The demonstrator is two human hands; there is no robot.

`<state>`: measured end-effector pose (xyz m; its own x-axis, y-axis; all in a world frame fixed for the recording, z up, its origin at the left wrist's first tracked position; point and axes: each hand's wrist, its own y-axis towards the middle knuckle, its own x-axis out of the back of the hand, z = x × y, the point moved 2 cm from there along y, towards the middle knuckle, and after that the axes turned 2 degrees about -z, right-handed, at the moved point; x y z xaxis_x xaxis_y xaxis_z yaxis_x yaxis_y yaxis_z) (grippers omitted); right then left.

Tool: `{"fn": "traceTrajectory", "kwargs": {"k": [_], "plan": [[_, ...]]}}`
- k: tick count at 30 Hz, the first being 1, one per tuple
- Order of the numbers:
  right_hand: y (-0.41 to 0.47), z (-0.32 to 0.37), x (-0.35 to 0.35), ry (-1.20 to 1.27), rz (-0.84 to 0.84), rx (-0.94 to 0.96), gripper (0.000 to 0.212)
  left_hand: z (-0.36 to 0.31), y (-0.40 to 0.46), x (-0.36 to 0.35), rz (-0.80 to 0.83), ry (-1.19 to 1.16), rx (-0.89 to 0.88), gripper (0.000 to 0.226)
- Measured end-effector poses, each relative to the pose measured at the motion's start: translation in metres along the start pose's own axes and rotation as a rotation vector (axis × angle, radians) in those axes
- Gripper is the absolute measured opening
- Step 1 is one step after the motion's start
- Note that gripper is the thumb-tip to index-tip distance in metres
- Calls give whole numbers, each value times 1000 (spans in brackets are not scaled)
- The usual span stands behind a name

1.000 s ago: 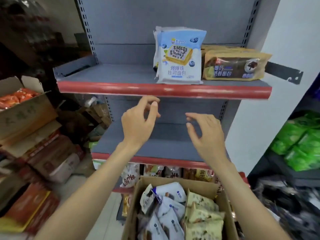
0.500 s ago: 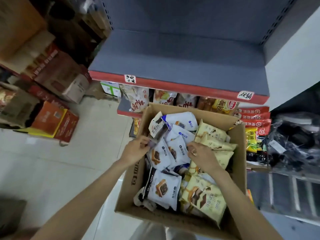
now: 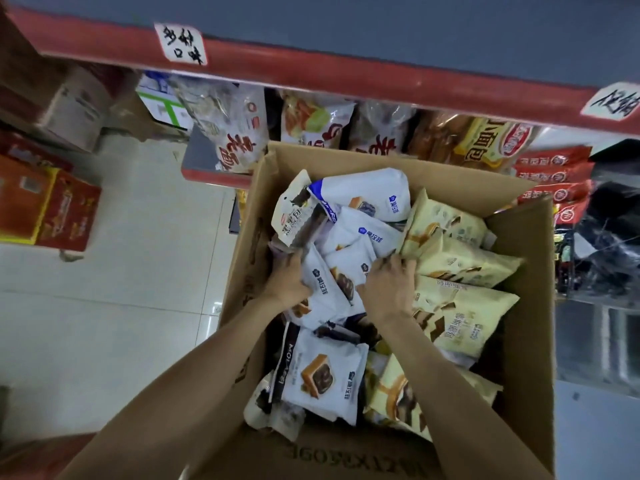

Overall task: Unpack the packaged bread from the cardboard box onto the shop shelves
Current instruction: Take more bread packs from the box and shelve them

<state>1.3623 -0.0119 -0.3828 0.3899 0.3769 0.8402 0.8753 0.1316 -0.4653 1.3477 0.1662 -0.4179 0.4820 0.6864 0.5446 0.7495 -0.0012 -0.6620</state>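
Cardboard box (image 3: 526,306) open at centre and lower right of frame, packed with bread packets. White packets (image 3: 367,199) fill its left half, pale yellow packets (image 3: 460,261) its right half.

Left hand (image 3: 289,280) inside the box near its left wall, fingers curled against the left edge of a white packet with a dark-brown bread picture (image 3: 329,289); it appears to grip that packet, though the fingertips are hidden.

Right hand (image 3: 389,287) just to the right of the same packet, fingers bent down into the seam between white and yellow packets, pressing on the packet tops. Cannot tell whether it holds one.

Red-edged shelf (image 3: 346,69) runs across the top of frame, with a handwritten label (image 3: 181,45) at upper left and another (image 3: 613,102) at far right. Bagged goods (image 3: 239,133) on the lower shelf behind the box. Red and orange cartons (image 3: 45,206) on the tiled floor (image 3: 138,289) at left.
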Motion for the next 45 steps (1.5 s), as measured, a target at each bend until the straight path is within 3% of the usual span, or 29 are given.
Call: {"fn": "traceTrajectory", "kwargs": {"k": [2, 4, 6, 9, 12, 15, 17, 19, 22, 26, 30, 34, 39, 45], "plan": [[7, 2, -1, 10, 18, -45, 60, 1, 5, -4, 46, -16, 20, 87], [11, -1, 0, 37, 43, -85, 41, 2, 6, -4, 51, 48, 19, 86], [12, -5, 1, 111, 40, -101, 19, -1, 4, -2, 62, 188, -45, 82], [12, -7, 2, 237, -37, -80, 9, -5, -3, -4, 119, 309, -160, 79], [7, -2, 6, 359, -168, -28, 3, -4, -14, -7, 119, 378, -248, 73], [-8, -5, 26, 474, -471, 5, 10, -5, -33, 0, -37, 500, -374, 56], [-24, -18, 43, 661, -656, 39, 5, -10, -52, 14, -219, 341, -383, 44], [-41, -40, 64, 840, -740, 28, 12, -21, -77, 36, -354, -28, -321, 30], [-68, -75, 91, 1023, -782, -66, 13, -40, -114, 65, -442, -602, -238, 21], [-99, -110, 121, 1209, -732, -164, 17, -52, -156, 91, -523, -922, -171, 29], [-135, -131, 159, 1252, -724, -140, 20, -60, -197, 116, -628, -980, -99, 43], [-164, -138, 204, 1162, -728, -53, 21, -76, -243, 149, -728, -900, -179, 54], [-195, -142, 263, 913, -845, 172, 16, -105, -295, 196, -886, -691, -376, 36], [-229, -141, 348, 729, -1120, 330, 4, -146, -341, 259, -1092, -388, -504, 29]]}}
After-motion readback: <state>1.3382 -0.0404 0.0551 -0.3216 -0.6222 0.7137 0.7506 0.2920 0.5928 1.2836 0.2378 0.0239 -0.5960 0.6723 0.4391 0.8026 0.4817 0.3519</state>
